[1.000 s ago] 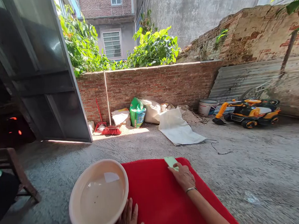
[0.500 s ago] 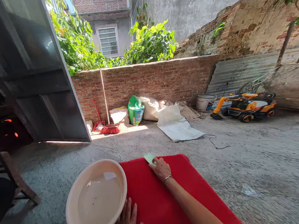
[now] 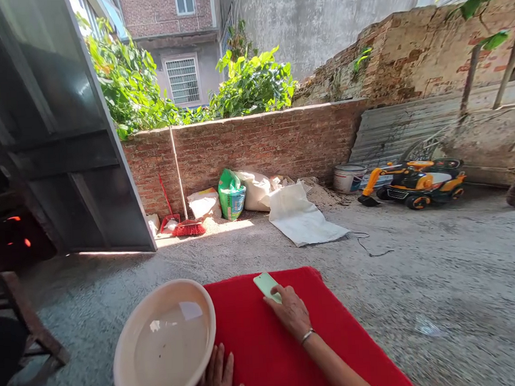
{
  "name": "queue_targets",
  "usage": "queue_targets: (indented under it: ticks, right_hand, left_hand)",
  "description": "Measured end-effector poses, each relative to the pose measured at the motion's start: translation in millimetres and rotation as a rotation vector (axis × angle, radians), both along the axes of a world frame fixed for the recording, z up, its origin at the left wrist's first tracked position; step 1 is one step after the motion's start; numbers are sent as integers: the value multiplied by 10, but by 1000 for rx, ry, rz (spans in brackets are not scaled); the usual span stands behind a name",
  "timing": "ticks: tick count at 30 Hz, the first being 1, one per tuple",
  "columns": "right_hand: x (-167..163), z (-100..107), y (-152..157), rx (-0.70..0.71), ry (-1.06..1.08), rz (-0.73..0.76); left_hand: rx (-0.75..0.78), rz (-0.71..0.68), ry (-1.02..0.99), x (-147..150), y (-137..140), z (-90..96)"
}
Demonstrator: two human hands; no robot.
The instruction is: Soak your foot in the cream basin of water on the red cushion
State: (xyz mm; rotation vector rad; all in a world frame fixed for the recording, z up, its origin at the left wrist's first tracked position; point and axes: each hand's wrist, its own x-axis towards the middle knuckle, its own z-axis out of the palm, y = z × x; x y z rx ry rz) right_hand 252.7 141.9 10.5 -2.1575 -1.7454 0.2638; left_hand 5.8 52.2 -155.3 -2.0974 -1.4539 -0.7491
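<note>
A light green mobile phone (image 3: 266,284) lies near the far edge of the red cloth (image 3: 252,343). My right hand (image 3: 290,311), with a bracelet at its wrist, grips the near end of the phone between thumb and fingers. My left hand (image 3: 219,375) rests flat on the cloth with fingers apart, close against the right side of a pale basin (image 3: 123,361). Clear water with small dark specks fills part of the basin. The lower part of my left hand is cut off by the frame's bottom edge.
A wooden chair (image 3: 25,320) stands at left, below a dark metal door (image 3: 77,139). Along the brick wall (image 3: 255,141) are a red broom (image 3: 189,227), a green sack (image 3: 230,194), a white sheet (image 3: 306,219), a bucket (image 3: 347,178) and a toy excavator (image 3: 416,187).
My right hand and the phone have shifted right and a little nearer to me on the cloth. The left hand stays flat beside the basin. The view has tilted slightly.
</note>
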Motion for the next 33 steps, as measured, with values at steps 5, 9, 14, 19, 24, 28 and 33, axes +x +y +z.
queue_targets:
  ticks: [5, 9, 14, 19, 24, 28, 33]
  right_hand:
    - [-908, -220, -120, 7, 48, 220]
    - [-630, -195, -85, -10, 25, 174]
    - [543, 64, -133, -56, -38, -101]
    - [1141, 252, -303, -95, -37, -302]
    - [420, 117, -319, -35, 6, -104]
    - [-549, -106, -338, -29, 33, 141]
    - [-934, -270, -376, -30, -1, 294]
  left_hand:
    - [33, -30, 31, -73, 12, 33]
    - [70, -16, 8, -47, 73, -81]
    - [145, -22, -73, 33, 119, -138]
    - [69, -26, -34, 25, 55, 31]
    - [50, -12, -19, 21, 23, 105]
    - [28, -10, -4, -4, 21, 92]
    - [50, -6, 7, -30, -3, 109]
